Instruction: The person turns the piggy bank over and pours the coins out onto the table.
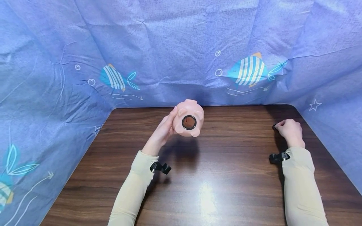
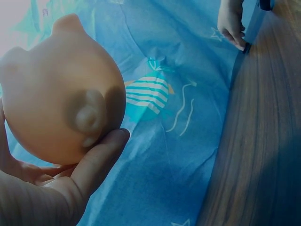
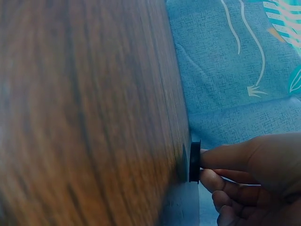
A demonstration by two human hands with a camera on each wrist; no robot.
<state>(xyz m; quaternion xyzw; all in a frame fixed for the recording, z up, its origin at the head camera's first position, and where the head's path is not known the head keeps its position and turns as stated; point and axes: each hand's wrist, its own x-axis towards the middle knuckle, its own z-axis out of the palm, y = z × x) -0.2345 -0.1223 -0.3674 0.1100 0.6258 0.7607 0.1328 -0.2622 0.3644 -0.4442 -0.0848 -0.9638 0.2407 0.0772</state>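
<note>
My left hand [image 1: 162, 132] holds a pink piggy bank [image 1: 190, 110] above the table, left of the middle. Its underside, with stubby feet, faces the head camera, and a round opening [image 1: 189, 122] with a black rim shows there. In the left wrist view the thumb presses the side of the piggy bank [image 2: 56, 99]. Over at the far right of the table, my right hand [image 1: 290, 131] pinches a small black round stopper [image 3: 194, 161] between thumb and fingers. The right wrist view shows the stopper on edge, very close to the tabletop; whether it touches is unclear.
The brown wood-grain table [image 1: 234, 169] spans the space below both hands. A blue fish-print cloth [image 1: 181, 62] hangs along its back and sides. Black straps with small devices sit on both wrists, the left device [image 1: 166, 169] close over the table.
</note>
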